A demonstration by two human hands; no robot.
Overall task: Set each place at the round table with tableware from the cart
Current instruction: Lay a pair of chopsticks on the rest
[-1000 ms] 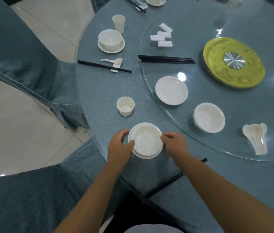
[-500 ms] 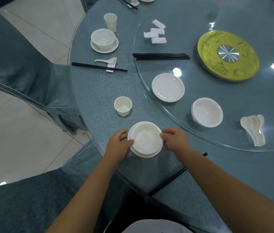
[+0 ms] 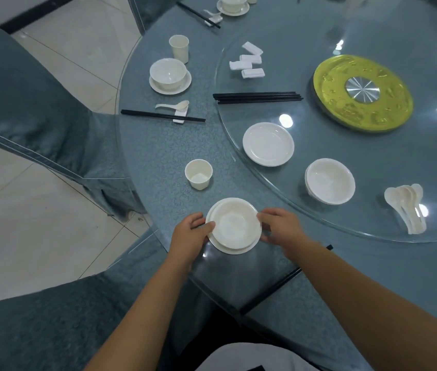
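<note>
Both hands grasped the white bowl (image 3: pixel 234 226) on its saucer (image 3: pixel 232 249): left hand (image 3: pixel 189 236) at its left rim, right hand (image 3: pixel 281 230) at its right. The cup (image 3: pixel 198 174) stood just beyond the bowl.

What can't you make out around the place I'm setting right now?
- Head view: chopsticks, far end hidden under the right forearm.
- Saucer under the bowl: only its rim shows.
- Top place setting: cut off by the frame edge.
- Right hand: blurred, fingertip contact unclear.
</note>
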